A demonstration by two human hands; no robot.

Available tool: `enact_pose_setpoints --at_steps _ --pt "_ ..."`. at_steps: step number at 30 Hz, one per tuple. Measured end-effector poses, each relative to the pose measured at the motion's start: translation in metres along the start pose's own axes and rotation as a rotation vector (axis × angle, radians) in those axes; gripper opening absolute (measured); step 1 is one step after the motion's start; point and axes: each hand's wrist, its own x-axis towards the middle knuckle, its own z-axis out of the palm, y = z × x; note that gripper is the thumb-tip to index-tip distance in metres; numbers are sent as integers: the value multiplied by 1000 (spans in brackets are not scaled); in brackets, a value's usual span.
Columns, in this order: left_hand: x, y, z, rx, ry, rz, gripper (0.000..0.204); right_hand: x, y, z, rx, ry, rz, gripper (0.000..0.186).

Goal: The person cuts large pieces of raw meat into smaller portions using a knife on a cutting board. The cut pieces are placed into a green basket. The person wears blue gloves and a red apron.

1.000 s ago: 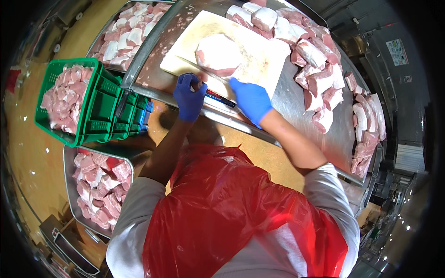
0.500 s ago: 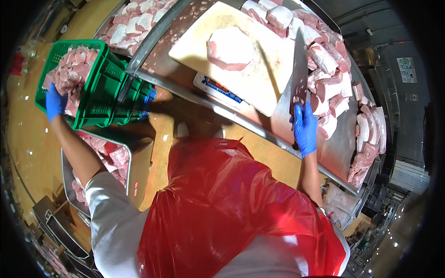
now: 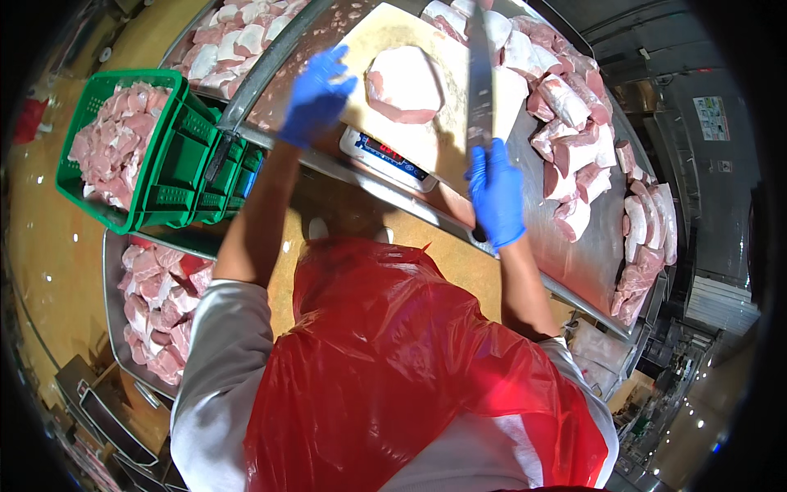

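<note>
A thick piece of raw meat with a white fat side [image 3: 405, 86] lies on the cream cutting board [image 3: 373, 37]. My right hand [image 3: 498, 195], in a blue glove, is wrapped round the handle of a long, broad-bladed knife [image 3: 479, 90]. Its blade points away from me over the board's right part. My left hand [image 3: 318, 94], also gloved in blue, is over the board's left edge with fingers apart and nothing in it. Under the board's near edge sits a white digital scale [image 3: 392, 161] with a lit red display.
Chunks of meat [image 3: 566, 102] are heaped along the metal table's [image 3: 541, 254] right side. To the left, a green crate [image 3: 147, 215] holds meat trimmings. Below it a metal bin [image 3: 115, 320] holds more pieces, and another meat-filled tub [image 3: 234, 37] stands at the far left.
My left hand has left the green crate and moved right to the cutting board. My right hand has shifted the knife left, over the board.
</note>
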Motion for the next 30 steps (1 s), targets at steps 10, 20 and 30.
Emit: enact_pose_setpoints --at_steps 10,20,30 --pt "-103 98 15 -117 -95 -448 18 34 -69 58 -113 -214 -225 14" --pt "-107 72 -25 -106 173 -465 22 -21 -24 19 -372 -506 -165 21" --pt "-62 130 -6 281 129 -2 49 -30 -43 -39 102 -626 -135 23"
